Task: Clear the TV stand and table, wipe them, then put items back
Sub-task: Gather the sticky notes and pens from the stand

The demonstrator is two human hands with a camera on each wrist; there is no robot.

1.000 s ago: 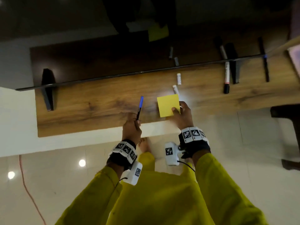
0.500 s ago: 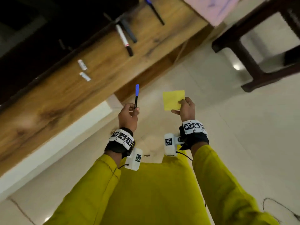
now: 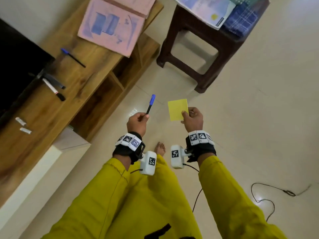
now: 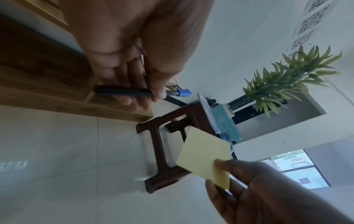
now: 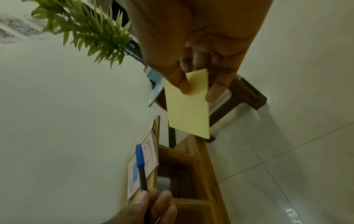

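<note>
My left hand (image 3: 138,122) grips a black pen with a blue cap (image 3: 150,104), cap pointing up and away; the same pen (image 4: 141,92) shows under my fingers in the left wrist view. My right hand (image 3: 191,119) pinches a yellow sticky-note pad (image 3: 177,109) by its lower right corner, thumb on top (image 5: 178,81). Both hands hover over the floor, right of the wooden TV stand (image 3: 82,87). On the stand lie a second blue-capped pen (image 3: 73,57), a marker (image 3: 53,91), two small white pieces (image 3: 23,125) and a pink book (image 3: 112,26).
A dark brown stool (image 3: 203,54) stands ahead, holding papers (image 3: 205,9) and a blue checked cloth (image 3: 241,18). The black TV (image 3: 15,62) sits at the stand's back. A cable (image 3: 269,200) trails on the floor at right. A green plant (image 4: 287,80) stands beyond the stool.
I have lifted the pen and the sticky-note pad off the stand and turned right, away from it. The stool has come into view ahead.
</note>
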